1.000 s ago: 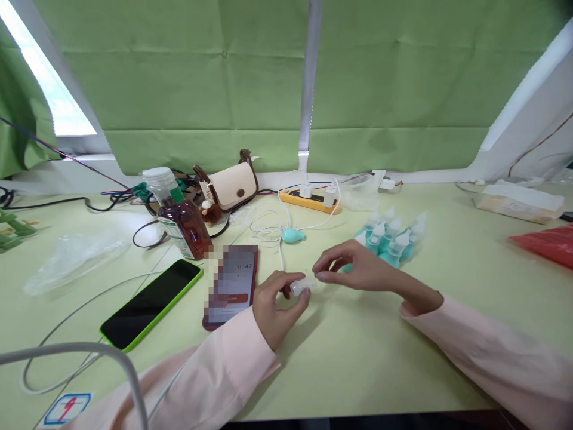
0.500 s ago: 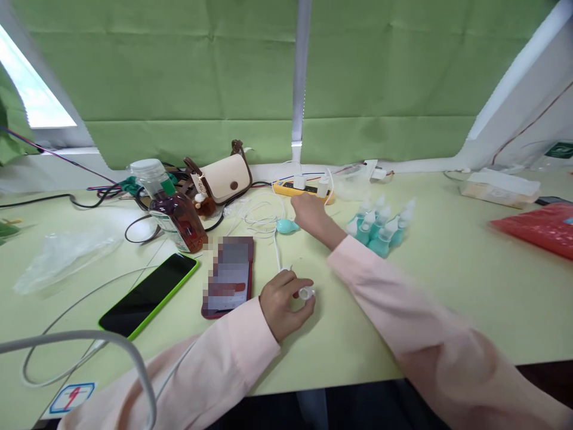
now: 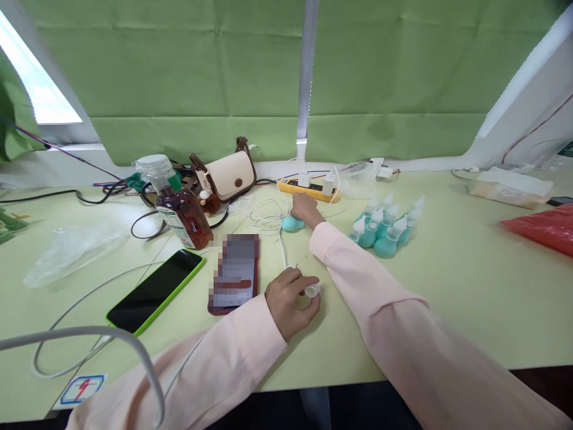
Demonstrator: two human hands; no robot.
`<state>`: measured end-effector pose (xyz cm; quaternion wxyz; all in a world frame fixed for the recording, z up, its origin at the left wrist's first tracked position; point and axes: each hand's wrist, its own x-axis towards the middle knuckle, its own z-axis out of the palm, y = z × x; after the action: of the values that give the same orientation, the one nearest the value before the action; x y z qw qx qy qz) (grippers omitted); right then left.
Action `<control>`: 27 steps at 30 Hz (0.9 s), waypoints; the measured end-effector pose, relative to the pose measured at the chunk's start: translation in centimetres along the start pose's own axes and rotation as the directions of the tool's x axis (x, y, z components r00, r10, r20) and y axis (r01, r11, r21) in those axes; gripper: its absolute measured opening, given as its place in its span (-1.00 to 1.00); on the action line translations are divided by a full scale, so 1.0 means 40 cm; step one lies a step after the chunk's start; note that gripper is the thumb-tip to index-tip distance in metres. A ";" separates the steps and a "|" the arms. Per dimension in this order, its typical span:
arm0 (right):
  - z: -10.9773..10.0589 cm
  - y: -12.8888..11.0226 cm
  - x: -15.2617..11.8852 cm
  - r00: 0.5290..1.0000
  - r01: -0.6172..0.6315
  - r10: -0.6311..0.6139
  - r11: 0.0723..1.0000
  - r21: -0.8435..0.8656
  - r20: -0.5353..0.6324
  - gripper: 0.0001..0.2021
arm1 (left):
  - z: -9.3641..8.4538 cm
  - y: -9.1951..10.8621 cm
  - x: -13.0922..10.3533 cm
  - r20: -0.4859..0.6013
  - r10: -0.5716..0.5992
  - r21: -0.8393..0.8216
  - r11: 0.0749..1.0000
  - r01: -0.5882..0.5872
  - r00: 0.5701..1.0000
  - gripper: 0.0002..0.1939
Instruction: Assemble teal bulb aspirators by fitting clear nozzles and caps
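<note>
My left hand (image 3: 293, 301) rests low over the table with thumb and forefinger closed on a small clear plastic nozzle (image 3: 312, 291), its round opening facing me. Farther out, my right hand (image 3: 307, 210) has its fingers curled down at the right end of a teal rubber bulb (image 3: 292, 224), which lies on the table. The fingertips there are partly hidden behind the hand. To the right of that forearm stands a cluster of several teal bulbs with clear nozzles (image 3: 385, 230).
Phones with a green case (image 3: 156, 291) and a red case (image 3: 235, 275) lie on the left. Behind them are a bottle of dark liquid (image 3: 183, 218) and a cream handbag (image 3: 230, 176). A yellow power strip (image 3: 290, 186) and a coiled white cable (image 3: 266, 212) lie beyond my hands.
The whole view has shifted slightly. My right hand has come a little closer over the teal bulb, its forearm swinging left. My left hand keeps its pinch on the nozzle.
</note>
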<state>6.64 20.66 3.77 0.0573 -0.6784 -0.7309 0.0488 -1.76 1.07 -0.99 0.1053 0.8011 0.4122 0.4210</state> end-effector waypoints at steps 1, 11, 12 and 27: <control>0.004 -0.001 0.002 1.000 -0.004 0.004 1.000 0.008 -0.011 -0.72 | 0.000 0.001 0.000 0.007 -0.011 -0.002 1.000 0.011 1.000 -0.80; -0.074 0.003 -0.170 0.942 0.244 -0.180 0.947 0.209 -0.283 -0.82 | -0.013 -0.002 0.021 0.125 -0.346 -0.269 0.890 0.368 0.930 -0.74; -0.082 0.011 -0.213 0.933 0.293 -0.220 0.924 0.245 -0.286 -0.84 | -0.012 -0.002 0.021 0.151 -0.390 -0.339 0.843 0.418 0.908 -0.73; 0.060 0.183 -0.440 0.974 0.045 -0.223 0.069 0.997 -0.028 -0.93 | 0.010 0.015 0.003 0.306 -0.521 -0.673 0.473 0.568 0.797 -0.77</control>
<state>14.77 3.69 -0.02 0.4564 -0.3848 -0.5655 0.5691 -1.07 0.86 -0.88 0.5590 0.5261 0.4352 0.4705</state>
